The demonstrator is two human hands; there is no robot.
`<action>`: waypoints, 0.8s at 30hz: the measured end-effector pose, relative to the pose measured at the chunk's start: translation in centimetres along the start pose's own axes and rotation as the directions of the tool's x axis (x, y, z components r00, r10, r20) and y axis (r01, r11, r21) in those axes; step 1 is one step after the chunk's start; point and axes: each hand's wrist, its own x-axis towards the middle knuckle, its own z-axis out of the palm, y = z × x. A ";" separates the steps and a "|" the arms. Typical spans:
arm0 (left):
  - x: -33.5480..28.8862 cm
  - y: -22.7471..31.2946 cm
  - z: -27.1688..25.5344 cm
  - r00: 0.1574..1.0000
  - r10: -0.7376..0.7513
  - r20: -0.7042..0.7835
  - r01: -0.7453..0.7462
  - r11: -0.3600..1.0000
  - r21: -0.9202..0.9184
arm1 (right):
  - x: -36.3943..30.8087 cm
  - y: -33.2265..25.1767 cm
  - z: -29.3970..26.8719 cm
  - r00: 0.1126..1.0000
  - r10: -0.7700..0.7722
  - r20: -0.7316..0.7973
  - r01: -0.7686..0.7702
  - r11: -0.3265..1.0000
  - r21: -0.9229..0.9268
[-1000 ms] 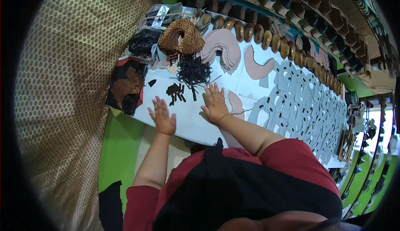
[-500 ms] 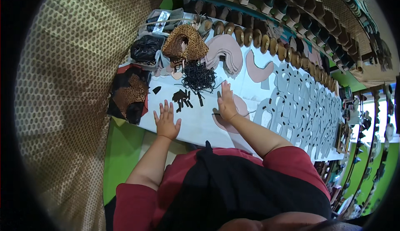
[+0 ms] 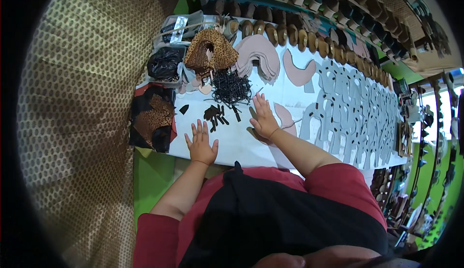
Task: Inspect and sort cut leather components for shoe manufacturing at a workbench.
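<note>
My left hand (image 3: pixel 201 144), fingers spread, is palm down at the near edge of the white-covered table. It holds nothing. Small black strips (image 3: pixel 215 116) lie in a loose pile just beyond it. Further right is my right hand (image 3: pixel 265 119), also open and empty, over or on the table. Beside and partly behind it shows a curved pale pink piece (image 3: pixel 285 115). A tangle of black beaded or braided cord (image 3: pixel 230 88) lies farther back, between the hands. Left of the strips is a small black pointed piece (image 3: pixel 184 109).
Behind the cord are a leopard-print stack (image 3: pixel 211 50) and stacked pink curved pieces (image 3: pixel 257 55). Grey cut pieces (image 3: pixel 357 113) with black spots cover the right side. Brown shoe lasts (image 3: pixel 292 35) line the back. A bin with a black bag (image 3: pixel 166 64) stands left.
The view has shifted slightly. My right hand's fingers have spread farther apart, and it covers a different part of the pink piece. My left hand stays open near the front edge.
</note>
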 end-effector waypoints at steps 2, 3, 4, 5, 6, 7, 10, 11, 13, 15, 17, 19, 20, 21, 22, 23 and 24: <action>0.0 0.2 -0.1 1.000 0.012 -0.013 -0.013 1.000 -0.005 | 0.6 0.5 -0.4 0.991 0.123 -0.050 -0.095 0.921 0.377; 0.1 0.2 -0.2 1.000 0.014 -0.011 -0.014 1.000 -0.008 | 0.8 0.7 -0.5 0.991 0.116 -0.059 -0.086 0.926 0.368; 0.1 0.1 -0.1 1.000 0.012 -0.014 -0.012 1.000 -0.012 | 1.0 0.5 -0.8 0.980 0.193 -0.036 -0.151 0.858 0.490; 0.1 -0.1 0.0 1.000 0.013 -0.021 -0.013 1.000 -0.002 | 1.3 0.3 -1.0 0.964 0.265 -0.002 -0.211 0.770 0.602; 0.1 -0.2 0.2 1.000 0.014 -0.027 -0.014 1.000 0.009 | 1.7 -0.1 -0.8 0.965 0.261 0.001 -0.210 0.773 0.599; 0.2 -0.2 0.1 1.000 0.014 -0.028 -0.014 1.000 0.006 | 2.1 -0.3 -0.2 0.972 0.233 -0.044 -0.190 0.877 0.442; 0.1 -0.4 0.0 1.000 0.006 -0.015 -0.006 1.000 0.010 | 2.7 -1.5 1.3 0.980 0.182 -0.078 -0.164 0.967 0.195; 0.0 -0.5 0.1 1.000 0.008 -0.018 -0.008 1.000 0.014 | 2.6 -2.2 1.6 0.988 0.151 -0.029 -0.149 0.986 0.070; -0.1 -0.3 -0.3 1.000 0.009 0.008 -0.009 1.000 -0.026 | 2.7 -3.0 1.8 0.993 0.102 0.062 -0.093 0.986 -0.136; 0.2 0.0 -0.6 1.000 0.021 0.011 -0.020 0.999 -0.041 | 2.7 -3.0 1.4 0.988 0.146 0.040 -0.140 0.982 -0.129; 0.3 0.0 -0.7 1.000 0.019 0.012 -0.019 0.999 -0.036 | 2.9 -3.2 1.2 0.989 0.141 0.052 -0.132 0.980 -0.148; 0.3 0.1 -0.8 0.999 0.023 0.027 -0.022 0.999 -0.028 | 2.8 -3.7 1.0 0.982 0.181 0.054 -0.169 0.968 -0.187; 0.2 0.1 -0.7 0.999 0.027 0.028 -0.027 0.999 -0.029 | 2.9 -3.6 1.1 0.981 0.185 0.051 -0.173 0.967 -0.188; 0.2 0.0 -0.3 1.000 0.016 0.014 -0.016 1.000 -0.007 | 3.0 -3.5 1.2 0.985 0.169 0.042 -0.158 0.969 -0.187; 0.3 -0.1 -0.3 1.000 0.007 -0.003 -0.007 1.000 0.017 | 3.2 -3.5 1.3 0.988 0.152 0.030 -0.144 0.972 -0.186; 0.2 -0.2 -0.3 1.000 0.016 -0.007 -0.016 1.000 0.018 | 3.2 -3.7 1.2 0.987 0.153 0.049 -0.140 0.970 -0.199; 0.1 -0.2 -0.4 1.000 0.010 0.011 -0.010 1.000 0.006 | 3.2 -3.8 1.2 0.987 0.155 0.040 -0.144 0.969 -0.203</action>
